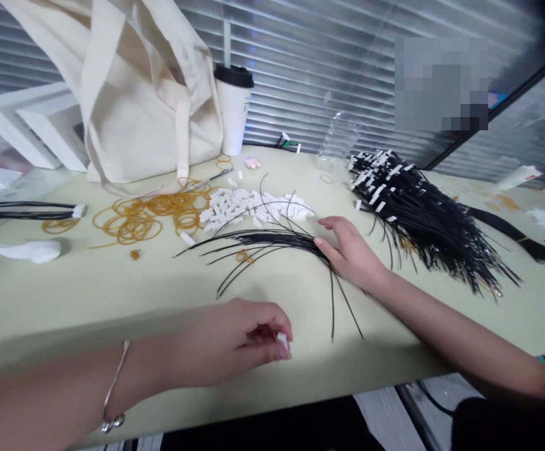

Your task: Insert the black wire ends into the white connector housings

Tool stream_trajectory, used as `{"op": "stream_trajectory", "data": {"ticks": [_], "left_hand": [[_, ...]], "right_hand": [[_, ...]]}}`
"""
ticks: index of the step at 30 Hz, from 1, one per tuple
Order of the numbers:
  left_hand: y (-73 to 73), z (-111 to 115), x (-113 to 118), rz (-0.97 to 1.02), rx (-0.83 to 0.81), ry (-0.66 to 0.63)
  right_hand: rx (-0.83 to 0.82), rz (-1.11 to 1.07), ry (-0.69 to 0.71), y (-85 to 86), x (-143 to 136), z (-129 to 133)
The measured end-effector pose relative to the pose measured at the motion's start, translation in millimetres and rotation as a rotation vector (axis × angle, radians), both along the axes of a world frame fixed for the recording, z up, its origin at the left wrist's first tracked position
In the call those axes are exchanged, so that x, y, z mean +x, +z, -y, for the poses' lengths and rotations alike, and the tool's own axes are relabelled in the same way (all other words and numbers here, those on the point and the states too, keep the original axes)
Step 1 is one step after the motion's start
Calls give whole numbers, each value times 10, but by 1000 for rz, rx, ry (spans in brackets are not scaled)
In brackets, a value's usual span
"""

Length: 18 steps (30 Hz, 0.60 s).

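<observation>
My left hand (235, 344) is closed near the front of the table, with a small white connector housing (282, 340) pinched between thumb and fingertips. Farther right and back, my right hand (350, 250) rests at the right end of a loose bundle of thin black wires (272, 239). Its thumb and index finger are apart, and its palm hides part of the wires. Two stray wires stick out from under it toward the front. Just behind the bundle lies a heap of white connector housings (239, 207).
Tan rubber bands (136, 219) lie left of the heap, by a pair of tweezers (207, 180). A canvas bag (145, 131) and a lidded cup (233, 113) stand behind. At right is a big pile of black wires with white connectors (418, 213); a clear plastic container (338, 138) stands behind.
</observation>
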<state>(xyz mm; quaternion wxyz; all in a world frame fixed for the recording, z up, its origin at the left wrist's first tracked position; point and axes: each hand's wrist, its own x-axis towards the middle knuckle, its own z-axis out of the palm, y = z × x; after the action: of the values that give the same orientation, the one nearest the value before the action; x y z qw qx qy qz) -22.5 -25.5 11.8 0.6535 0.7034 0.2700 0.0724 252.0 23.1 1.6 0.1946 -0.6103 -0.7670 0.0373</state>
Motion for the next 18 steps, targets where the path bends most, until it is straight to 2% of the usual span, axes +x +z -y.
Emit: {"op": "stream_trajectory", "data": {"ticks": [3,6,9,12,15,18], "left_hand": [[0,-17,2,20,-77,17],[6,-28,-9,14,-95,7],[18,-36,-22,-3,10,-36],[29,-42,-23,-6,67,-47],[36,-44,-16,0,53,-31],[36,-46,-11,20,22,-25]], "right_hand": [[-33,28,25,107,-146,-307],[-103,78,85,117,-378,-505],[-119,104,102,67,-528,-541],[-83,98,69,97,-524,-487],[7,81,3,300,-441,-408],[104,53,-72,623,-394,-286]]}}
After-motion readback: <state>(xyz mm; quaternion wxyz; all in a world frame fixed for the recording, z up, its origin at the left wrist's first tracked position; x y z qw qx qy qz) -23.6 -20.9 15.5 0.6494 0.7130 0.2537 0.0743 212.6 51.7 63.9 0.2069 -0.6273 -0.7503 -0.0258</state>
